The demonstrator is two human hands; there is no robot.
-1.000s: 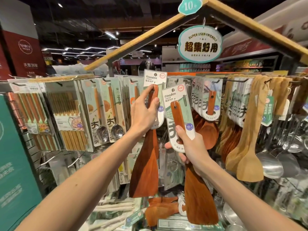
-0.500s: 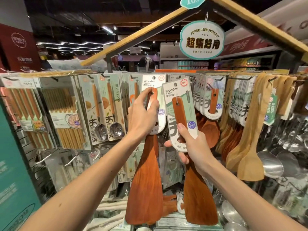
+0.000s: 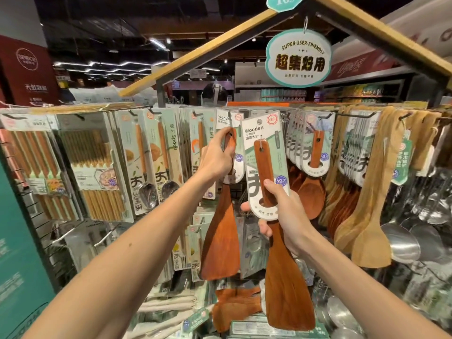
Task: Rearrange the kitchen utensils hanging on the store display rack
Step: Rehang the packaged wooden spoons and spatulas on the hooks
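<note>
1. At the middle of the display rack (image 3: 352,115), two bare forearms reach up and forward, the left from the lower left of the view and the right from the lower right.
2. Left grip (image 3: 216,156): the fingers are curled round the top of the handle of the left wooden turner (image 3: 220,241) and clamped on it. The blade hangs straight down. The top of its backing card lies at a rack hook; whether the card is seated on the hook cannot be told.
3. Right grip (image 3: 287,216): clamped on the right wooden turner (image 3: 288,289) where the handle leaves the lower end of its card. The thumb (image 3: 270,189) presses on the front of the handle and the fingers wrap behind.
4. Card of the right turner (image 3: 265,145), printed "Wooden TURNER": slightly tilted, held up in front of the rack, just beside the left turner on its right. The two blades hang apart.
5. Left section of the rack: chopstick packs (image 3: 97,167), each holding a row of pale sticks, and spoon packs (image 3: 149,167), each holding one steel-bowled spoon.
6. Right section: carded dark wooden spoons (image 3: 311,192), pale wooden turners (image 3: 367,228) and steel ladles (image 3: 401,241), all hanging.
7. Below the hands, loose dark turners (image 3: 234,307) lie flat.
8. Overhead hangs an oval sign (image 3: 298,59).
</note>
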